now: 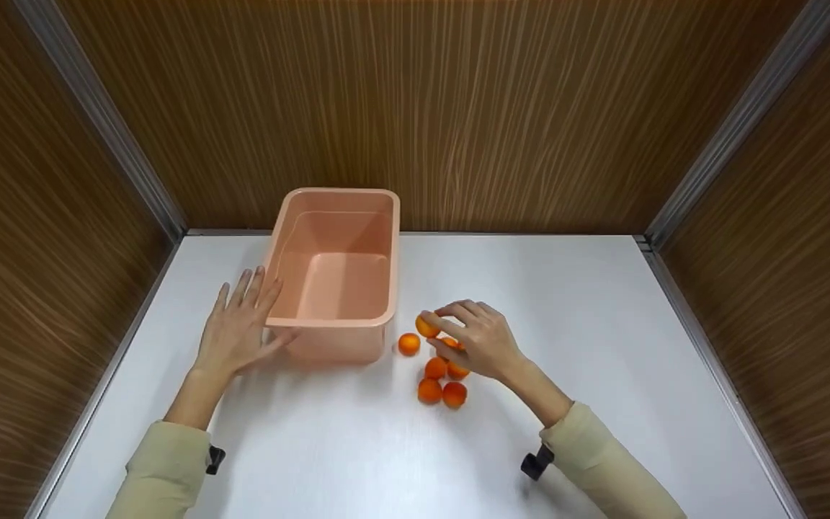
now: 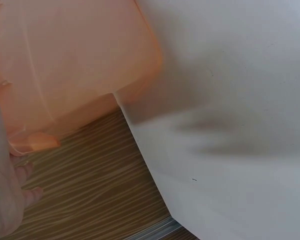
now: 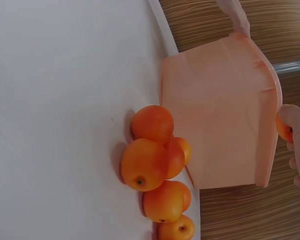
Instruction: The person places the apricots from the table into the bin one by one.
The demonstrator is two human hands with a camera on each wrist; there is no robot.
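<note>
On the white worktop, left to right:

1. Left hand: laid flat beside the tub, fingers straight and slightly spread along its left wall, thumb touching the near left corner. It steadies rather than grips; nothing is held.

2. Pink plastic tub: rectangular, upright, standing toward the back of the worktop. Its floor shows bare; no fruit lies inside, so the filling, by my judgement, has not yet begun.

3. Lone orange fruit: small and round, resting just beside the tub's near right corner, apart from the rest.

4. Right hand: arched over the cluster, fingertips and thumb pinching one orange fruit, raised slightly above the others.

5. Cluster of orange fruit: about four visible, touching one another, partly under the right hand. All of these remain outside the tub.
</note>
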